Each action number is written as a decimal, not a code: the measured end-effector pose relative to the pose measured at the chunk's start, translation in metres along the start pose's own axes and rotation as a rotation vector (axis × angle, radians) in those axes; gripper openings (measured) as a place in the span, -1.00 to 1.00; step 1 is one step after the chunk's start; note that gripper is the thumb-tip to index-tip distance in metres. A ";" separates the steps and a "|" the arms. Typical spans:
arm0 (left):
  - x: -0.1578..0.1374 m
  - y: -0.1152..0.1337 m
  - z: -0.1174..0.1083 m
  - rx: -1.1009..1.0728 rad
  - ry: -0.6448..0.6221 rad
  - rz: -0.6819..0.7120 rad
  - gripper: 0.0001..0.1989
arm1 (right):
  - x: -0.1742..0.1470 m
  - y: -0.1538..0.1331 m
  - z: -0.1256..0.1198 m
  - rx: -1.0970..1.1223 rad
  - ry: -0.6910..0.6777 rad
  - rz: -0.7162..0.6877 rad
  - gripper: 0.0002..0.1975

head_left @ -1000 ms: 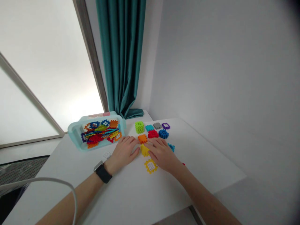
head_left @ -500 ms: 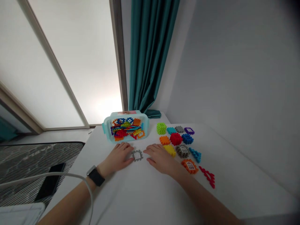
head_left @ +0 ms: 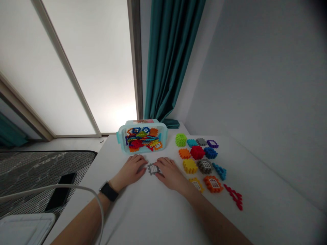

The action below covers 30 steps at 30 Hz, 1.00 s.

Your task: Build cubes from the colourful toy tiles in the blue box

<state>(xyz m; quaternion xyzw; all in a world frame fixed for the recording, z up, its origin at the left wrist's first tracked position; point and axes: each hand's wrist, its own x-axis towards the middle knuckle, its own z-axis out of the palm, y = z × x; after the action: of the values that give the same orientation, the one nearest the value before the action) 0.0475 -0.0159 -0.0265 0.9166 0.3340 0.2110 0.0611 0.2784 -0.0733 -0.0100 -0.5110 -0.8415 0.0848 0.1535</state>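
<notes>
1. Grey toothed tile (head_left: 152, 169) lies flat on the white table (head_left: 143, 217) between your hands; the tub (head_left: 164, 132) stands near its eleven o'clock.
2. Your left hand (head_left: 130, 172), at nine o'clock: fingers loosely spread, nothing seen in its grasp; fingertip contact unconfirmed.
3. Your right hand (head_left: 169, 173), at three o'clock: thumb and fingers reach the tile's edge; you cannot tell from this view whether they pinch it.
4. Handling, as judged: thin moulded plastic, so expect it light, stiff, hard to break, and prone to skid.
5. Hold: take the teeth at nine and three o'clock, clear of the pale patterned centre.
</notes>
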 end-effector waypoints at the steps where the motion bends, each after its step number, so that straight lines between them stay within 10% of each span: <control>1: -0.001 0.001 -0.001 0.001 0.003 -0.006 -0.76 | -0.001 0.000 0.003 0.015 0.021 0.011 -0.68; 18: 0.000 0.026 0.000 0.073 0.015 0.059 -0.60 | -0.006 0.001 0.014 0.414 0.114 0.043 -0.47; 30: 0.000 0.036 -0.018 0.234 0.337 0.287 -0.64 | 0.002 -0.012 0.009 1.318 0.172 0.285 -0.60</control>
<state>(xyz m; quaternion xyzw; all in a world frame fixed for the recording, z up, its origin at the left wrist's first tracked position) 0.0607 -0.0443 -0.0009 0.9074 0.2279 0.3272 -0.1326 0.2645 -0.0771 -0.0148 -0.4214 -0.5234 0.5584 0.4864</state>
